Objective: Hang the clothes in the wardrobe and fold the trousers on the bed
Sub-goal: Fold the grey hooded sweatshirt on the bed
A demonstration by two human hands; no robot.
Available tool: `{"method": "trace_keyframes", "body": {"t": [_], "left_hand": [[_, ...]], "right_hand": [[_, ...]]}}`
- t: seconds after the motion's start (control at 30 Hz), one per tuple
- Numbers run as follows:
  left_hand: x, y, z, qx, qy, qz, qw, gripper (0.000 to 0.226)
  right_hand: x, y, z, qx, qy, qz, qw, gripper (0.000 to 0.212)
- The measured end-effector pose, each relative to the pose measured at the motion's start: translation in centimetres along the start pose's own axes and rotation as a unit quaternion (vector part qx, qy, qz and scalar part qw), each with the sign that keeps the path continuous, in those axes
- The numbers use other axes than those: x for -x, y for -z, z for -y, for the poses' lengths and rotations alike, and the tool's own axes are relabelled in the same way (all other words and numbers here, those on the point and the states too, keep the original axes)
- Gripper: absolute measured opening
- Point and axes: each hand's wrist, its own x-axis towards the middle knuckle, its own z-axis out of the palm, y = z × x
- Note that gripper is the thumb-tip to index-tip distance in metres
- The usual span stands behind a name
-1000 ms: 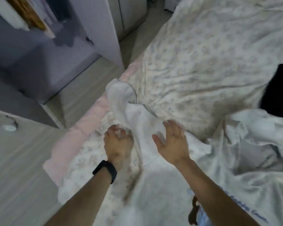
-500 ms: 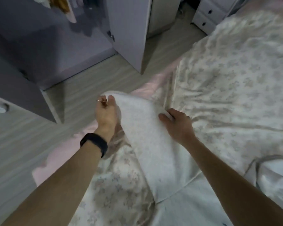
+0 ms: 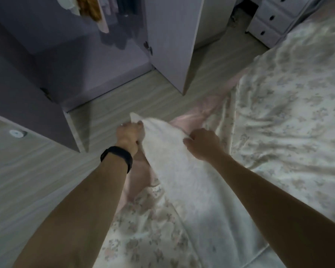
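A white garment (image 3: 174, 171) stretches from the bed's near corner up toward the floor edge. My left hand (image 3: 129, 133), with a black band on its wrist, grips the garment's far left end. My right hand (image 3: 203, 144) grips its right edge with curled fingers. Between the two hands the cloth is raised off the floral bedspread (image 3: 288, 117). The open wardrobe (image 3: 85, 60) stands ahead on the left, with several clothes hanging at the top.
A wardrobe door (image 3: 174, 41) stands open toward the bed, leaving a strip of pale wooden floor (image 3: 135, 93) between. A white chest of drawers (image 3: 273, 18) is at the far right. A pink sheet (image 3: 205, 117) hangs over the bed's edge. A small round object (image 3: 17, 133) lies on the floor.
Both hands have taken hold of the white garment and lifted its end away from the bedspread toward the wardrobe. My view has swung left, off the other clothes on the bed.
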Motion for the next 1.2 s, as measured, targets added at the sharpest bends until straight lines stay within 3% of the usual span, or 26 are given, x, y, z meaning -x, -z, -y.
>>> {"method": "trace_keyframes", "body": {"t": [0.1,0.17,0.23,0.3,0.37,0.5,0.73,0.83,0.97,1.07,1.1,1.2], "left_hand": [[-1.9,0.8,-0.7,0.000,-0.075,-0.069,0.995,0.040],[-2.5,0.8,0.1,-0.069,-0.061,-0.073,0.993,0.041],[-1.7,0.2,1.9,-0.234,-0.040,-0.033,0.971,0.075],[1.1,-0.9,3.6,-0.378,-0.101,-0.020,0.920,0.089],[6.2,-3.3,6.1,-0.443,-0.249,0.023,0.861,0.079],[18.8,-8.9,12.3,-0.498,-0.430,0.165,0.735,0.062],[30.3,-15.2,22.0,-0.565,-0.526,0.286,0.568,0.061],[31.4,-16.8,23.3,-0.617,-0.496,0.282,0.542,0.070],[34.3,-22.5,22.2,-0.601,-0.511,0.290,0.541,0.076],[36.4,-28.7,20.7,-0.602,-0.464,0.316,0.568,0.077],[37.6,-30.7,19.7,-0.592,-0.437,0.325,0.593,0.075],[39.0,-37.1,17.7,-0.489,-0.284,0.369,0.738,0.064]], "right_hand": [[0.0,-0.1,1.5,-0.100,0.007,-0.065,0.993,0.015],[0.7,-1.3,1.2,-0.108,0.007,-0.067,0.992,0.026],[2.6,-3.1,-0.1,-0.104,0.010,-0.099,0.990,0.043],[6.0,-4.6,-1.9,-0.066,0.049,-0.182,0.980,0.046],[10.9,-5.8,-4.8,-0.008,0.063,-0.251,0.966,0.048],[21.4,-9.4,-12.8,0.050,0.004,-0.248,0.968,0.059],[36.7,-12.3,-26.4,0.062,-0.174,-0.137,0.973,0.059],[40.3,-11.7,-31.4,0.031,-0.221,-0.138,0.965,0.062],[42.9,-9.1,-39.5,-0.005,-0.262,-0.204,0.943,0.068],[42.3,-5.8,-44.6,-0.059,-0.275,-0.312,0.907,0.062],[41.6,-4.4,-45.9,-0.101,-0.281,-0.355,0.886,0.057],[39.2,-0.1,-49.3,-0.307,-0.329,-0.420,0.788,0.047]]}}
